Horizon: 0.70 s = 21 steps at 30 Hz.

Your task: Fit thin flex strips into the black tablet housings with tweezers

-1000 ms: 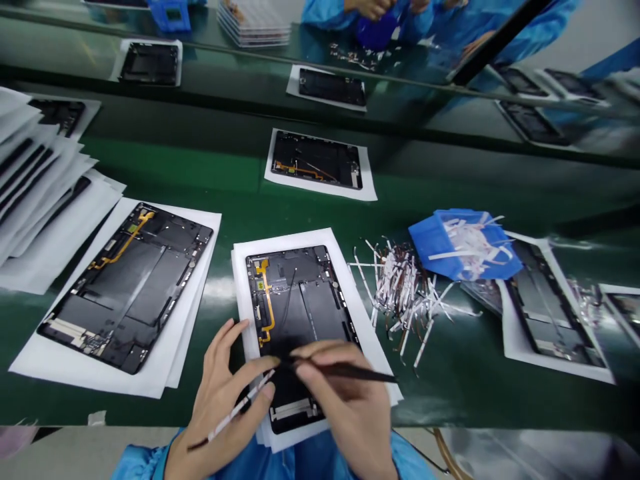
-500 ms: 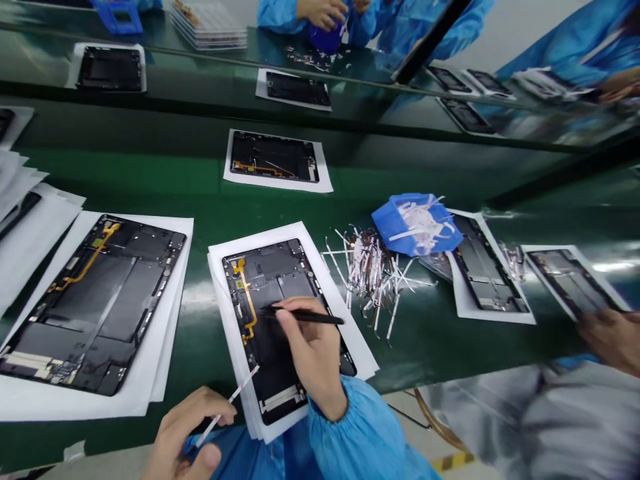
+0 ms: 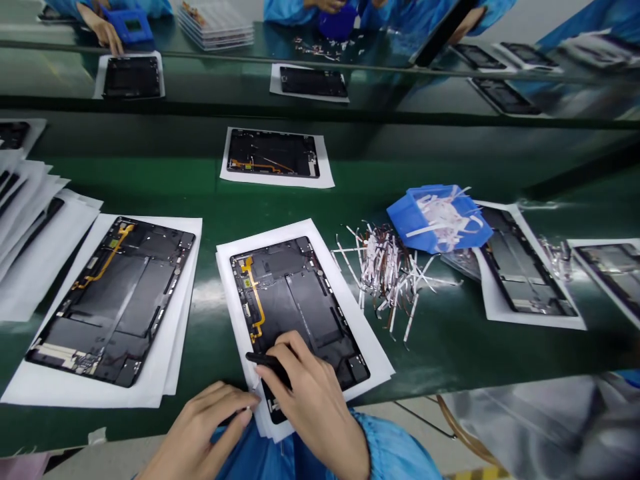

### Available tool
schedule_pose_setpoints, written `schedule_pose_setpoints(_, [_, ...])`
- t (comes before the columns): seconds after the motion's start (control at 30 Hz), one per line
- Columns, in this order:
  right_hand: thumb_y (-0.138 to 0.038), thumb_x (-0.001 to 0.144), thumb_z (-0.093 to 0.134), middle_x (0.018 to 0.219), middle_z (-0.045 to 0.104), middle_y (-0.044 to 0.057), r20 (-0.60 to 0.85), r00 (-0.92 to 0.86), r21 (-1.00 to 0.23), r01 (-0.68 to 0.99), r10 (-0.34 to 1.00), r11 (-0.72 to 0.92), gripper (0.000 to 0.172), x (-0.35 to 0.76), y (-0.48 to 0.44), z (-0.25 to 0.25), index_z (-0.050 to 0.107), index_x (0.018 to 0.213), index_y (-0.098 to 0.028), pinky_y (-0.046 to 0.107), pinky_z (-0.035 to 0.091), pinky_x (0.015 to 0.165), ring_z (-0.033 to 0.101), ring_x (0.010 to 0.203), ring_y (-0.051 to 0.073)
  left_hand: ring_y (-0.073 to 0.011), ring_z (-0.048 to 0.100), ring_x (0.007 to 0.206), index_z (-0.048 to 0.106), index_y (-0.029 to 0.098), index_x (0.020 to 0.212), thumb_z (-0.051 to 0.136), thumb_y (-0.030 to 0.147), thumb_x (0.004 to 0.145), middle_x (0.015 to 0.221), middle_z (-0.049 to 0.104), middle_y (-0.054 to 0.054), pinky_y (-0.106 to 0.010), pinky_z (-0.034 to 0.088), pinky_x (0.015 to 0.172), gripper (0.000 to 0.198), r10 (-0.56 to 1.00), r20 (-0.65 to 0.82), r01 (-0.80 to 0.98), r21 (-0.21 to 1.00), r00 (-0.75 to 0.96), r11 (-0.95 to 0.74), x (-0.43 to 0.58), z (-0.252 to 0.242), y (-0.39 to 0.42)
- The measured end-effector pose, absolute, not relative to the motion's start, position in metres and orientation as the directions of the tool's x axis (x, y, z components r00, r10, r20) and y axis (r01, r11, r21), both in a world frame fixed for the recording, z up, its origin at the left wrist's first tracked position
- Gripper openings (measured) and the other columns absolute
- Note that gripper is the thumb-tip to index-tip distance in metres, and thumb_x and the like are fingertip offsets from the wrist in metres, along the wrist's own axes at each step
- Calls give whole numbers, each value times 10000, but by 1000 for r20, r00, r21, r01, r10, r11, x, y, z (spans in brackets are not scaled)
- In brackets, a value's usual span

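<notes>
My right hand (image 3: 315, 400) is closed around black tweezers (image 3: 270, 365), over the lower part of an opened tablet housing (image 3: 320, 313). This black housing has an orange flex cable (image 3: 257, 300) down its left side and lies on white paper sheets (image 3: 373, 363). At the lower left corner of the sheets, my left hand (image 3: 213, 423) pinches a thin white strip (image 3: 249, 409), mostly hidden by the fingers. Right of the housing lies a loose pile of white and brown strips (image 3: 383, 263).
A blue bin (image 3: 440, 217) of white strips stands behind the pile. Another opened housing (image 3: 120, 300) lies left, one (image 3: 273, 153) at the back, one (image 3: 525, 260) right. Paper-layered housings (image 3: 45, 247) are stacked far left. Across a ledge, a co-worker's hand (image 3: 103, 30) reaches down.
My right hand has moved down the housing, its tool now pointing left near the lower left edge. My left hand has come up and right, its fingers closing together. A co-worker's hand appears at back left.
</notes>
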State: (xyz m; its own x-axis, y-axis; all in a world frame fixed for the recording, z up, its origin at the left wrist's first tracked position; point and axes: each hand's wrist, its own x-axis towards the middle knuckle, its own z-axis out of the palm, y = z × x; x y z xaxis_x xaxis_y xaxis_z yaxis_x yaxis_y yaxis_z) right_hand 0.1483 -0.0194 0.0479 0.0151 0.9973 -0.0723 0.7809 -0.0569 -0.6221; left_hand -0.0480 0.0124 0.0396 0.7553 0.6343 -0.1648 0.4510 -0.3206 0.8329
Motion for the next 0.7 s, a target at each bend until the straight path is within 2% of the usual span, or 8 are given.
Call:
schedule_pose_setpoints(0.13, [-105, 945, 527, 944, 641, 19, 2, 57, -747, 663, 998, -37, 166, 149, -22, 43, 636, 916, -228, 272, 534, 694, 686, 761, 163, -123, 671, 860, 657, 284, 1168, 489, 232, 1010, 948, 724, 4, -181, 518, 770, 236, 681, -188, 464, 851, 708, -247, -50, 33, 6])
schedule_pose_setpoints(0.23, [-153, 979, 505, 906, 637, 18, 42, 106, -809, 586, 993, -28, 182, 149, -25, 41, 635, 875, -223, 258, 535, 676, 674, 732, 149, -118, 656, 821, 635, 272, 1133, 490, 275, 1007, 937, 704, 7, -176, 513, 755, 192, 718, -280, 536, 830, 638, -152, -52, 35, 3])
schedule_pose_setpoints(0.33, [-290, 962, 597, 954, 635, 46, 85, 145, -767, 640, 986, -28, 85, 148, -27, 41, 623, 944, -211, 305, 545, 691, 679, 762, 185, -109, 614, 725, 626, 256, 1017, 461, 314, 1010, 847, 660, 20, -170, 500, 700, 175, 694, -373, 584, 807, 616, -84, -54, 41, 2])
schedule_pose_setpoints(0.4, [-327, 931, 647, 986, 624, 67, 101, 123, -699, 715, 987, -18, 138, 147, -28, 42, 609, 972, -200, 351, 549, 720, 678, 801, 220, -110, 593, 715, 606, 247, 945, 451, 333, 1009, 823, 635, 23, -169, 487, 680, 188, 679, -404, 595, 801, 613, -60, -54, 45, 1])
schedule_pose_setpoints(0.47, [-294, 926, 651, 984, 614, 66, 82, 75, -656, 755, 994, -3, 113, 145, -27, 42, 599, 952, -197, 361, 547, 721, 670, 810, 227, -118, 573, 713, 581, 245, 946, 455, 361, 1002, 806, 620, 24, -172, 480, 663, 179, 696, -414, 599, 801, 587, -28, -54, 46, -1])
schedule_pose_setpoints(0.57, [-188, 934, 615, 975, 617, 45, 54, 49, -678, 735, 997, 0, 23, 143, -26, 41, 602, 937, -207, 337, 533, 714, 662, 794, 203, -133, 535, 690, 551, 254, 1017, 462, 410, 992, 756, 597, 33, -177, 465, 614, 181, 754, -424, 603, 796, 501, 48, -52, 44, -5])
schedule_pose_setpoints(0.7, [-81, 949, 519, 963, 641, 38, 120, 97, -765, 643, 988, 30, 173, 141, -27, 37, 630, 924, -212, 303, 510, 714, 661, 790, 179, -143, 554, 723, 542, 250, 1057, 483, 420, 983, 786, 618, 21, -184, 470, 620, 194, 768, -433, 593, 801, 472, 87, -52, 39, -9])
